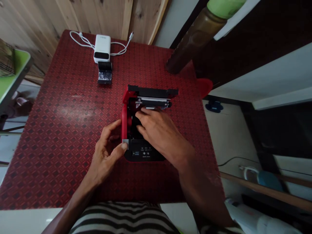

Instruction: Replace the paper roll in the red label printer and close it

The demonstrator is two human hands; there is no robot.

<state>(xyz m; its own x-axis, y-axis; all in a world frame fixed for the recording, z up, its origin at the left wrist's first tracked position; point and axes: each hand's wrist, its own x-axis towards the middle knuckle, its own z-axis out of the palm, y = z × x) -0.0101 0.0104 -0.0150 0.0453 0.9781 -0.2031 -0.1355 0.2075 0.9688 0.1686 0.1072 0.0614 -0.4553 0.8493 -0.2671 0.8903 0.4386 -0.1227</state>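
We see left hand (106, 151) fingers spread, thumb on printer's (143, 152) near-left corner | right hand (158, 133) fingers flat inside its open bay, gripping nothing | printer between both hands on table (60, 130) | well beyond them, white power bank (102, 48)

Right hand (158, 133) covers most of the printer (126, 120) interior; contents unseen. Front panel lettering (145, 153) too small to read. Brown bottle (195, 37), possibly a jar, cut off at top edge.
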